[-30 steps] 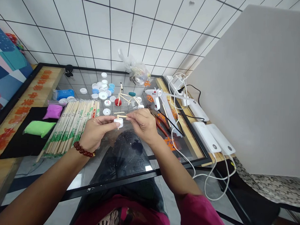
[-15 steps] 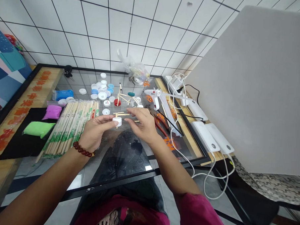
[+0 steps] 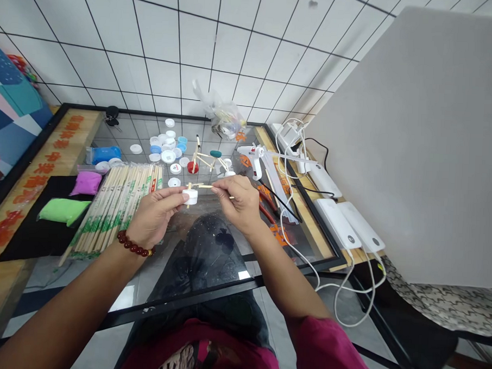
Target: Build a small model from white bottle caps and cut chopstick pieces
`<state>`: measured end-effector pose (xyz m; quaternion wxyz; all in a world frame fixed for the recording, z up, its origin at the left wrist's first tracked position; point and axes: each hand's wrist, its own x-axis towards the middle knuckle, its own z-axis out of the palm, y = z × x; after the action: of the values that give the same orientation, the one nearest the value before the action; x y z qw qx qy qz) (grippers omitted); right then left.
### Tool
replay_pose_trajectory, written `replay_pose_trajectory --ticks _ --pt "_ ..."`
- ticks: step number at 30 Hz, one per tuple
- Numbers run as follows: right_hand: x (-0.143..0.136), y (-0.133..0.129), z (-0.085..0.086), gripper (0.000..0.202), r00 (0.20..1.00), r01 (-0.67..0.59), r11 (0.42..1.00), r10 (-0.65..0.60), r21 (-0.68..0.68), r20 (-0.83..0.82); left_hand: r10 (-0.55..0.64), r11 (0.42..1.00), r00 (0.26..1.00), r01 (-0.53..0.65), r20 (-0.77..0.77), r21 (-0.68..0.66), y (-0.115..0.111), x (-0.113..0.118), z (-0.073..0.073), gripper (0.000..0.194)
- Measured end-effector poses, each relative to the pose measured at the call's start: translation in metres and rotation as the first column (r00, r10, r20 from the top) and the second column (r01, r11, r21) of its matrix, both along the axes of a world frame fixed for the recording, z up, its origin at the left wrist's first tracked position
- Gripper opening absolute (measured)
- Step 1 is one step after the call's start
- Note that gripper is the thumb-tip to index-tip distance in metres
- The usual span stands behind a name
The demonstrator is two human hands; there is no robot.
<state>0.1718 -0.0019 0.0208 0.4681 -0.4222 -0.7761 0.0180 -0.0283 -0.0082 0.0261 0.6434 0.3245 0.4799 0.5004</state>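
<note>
My left hand pinches a white bottle cap between thumb and fingers, above the glass table. Short wooden sticks pass by the cap and reach toward the right. The fingertips of my right hand are closed on the right end of a thin wooden stick. Just beyond my hands stands a small stick model with a red cap and a dark green piece. How the sticks join at the held cap is too small to tell.
Loose white and blue caps lie behind my left hand. Bundled chopsticks, pink clay and green clay are on the left. To the right are a glue gun, red-handled pliers, cables and a power strip.
My right thumb and fingers, apart before, have closed on the stick. The cap in my left hand has shifted slightly left and up.
</note>
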Motion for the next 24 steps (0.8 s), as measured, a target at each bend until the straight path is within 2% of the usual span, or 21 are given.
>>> replay_pose_trajectory --ticks 6,11,24 --pt "-0.0011 0.0025 -0.0043 0.014 1.000 -0.012 1.000 0.012 -0.008 0.021 -0.063 0.998 0.998 0.063 0.003 0.008 -0.0038 0.0025 0.0016 0.031" --pt "-0.0028 0.0020 -0.0041 0.013 0.999 -0.043 0.999 0.043 -0.031 0.005 -0.048 0.999 0.998 0.047 0.029 0.017 -0.0038 0.0035 0.0027 0.031" --pt "-0.0032 0.0007 -0.0009 0.011 0.998 -0.046 0.999 0.048 0.029 -0.041 -0.021 1.000 0.999 0.021 0.041 -0.011 -0.0045 0.0068 0.0088 0.036"
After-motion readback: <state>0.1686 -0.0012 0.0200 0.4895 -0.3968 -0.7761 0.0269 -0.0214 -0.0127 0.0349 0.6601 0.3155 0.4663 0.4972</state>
